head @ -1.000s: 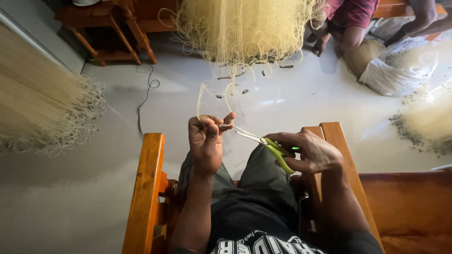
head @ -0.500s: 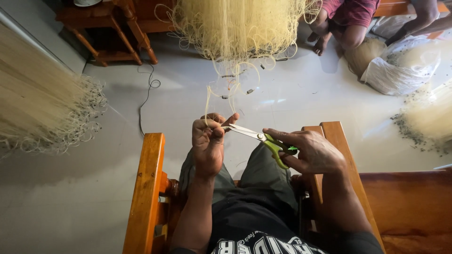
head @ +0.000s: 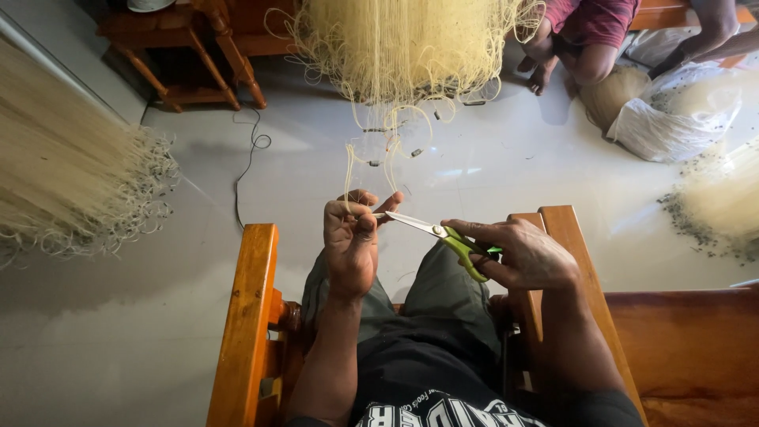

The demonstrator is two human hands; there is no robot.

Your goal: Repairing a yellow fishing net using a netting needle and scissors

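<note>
Where the person sits, one wooden chair (head: 251,316) with two orange-brown armrests faces three pale heaps of netting: one hanging ahead (head: 403,43), one at left (head: 63,174), one at right (head: 723,198). One white sack (head: 672,119) lies by another person's legs (head: 581,47). Left hand (head: 352,237) closed, pinching two, maybe three, cream strands (head: 349,170). Right hand (head: 526,253) grips one pair of green-handled scissors (head: 443,233), blade tips touching the left fingers.
</note>
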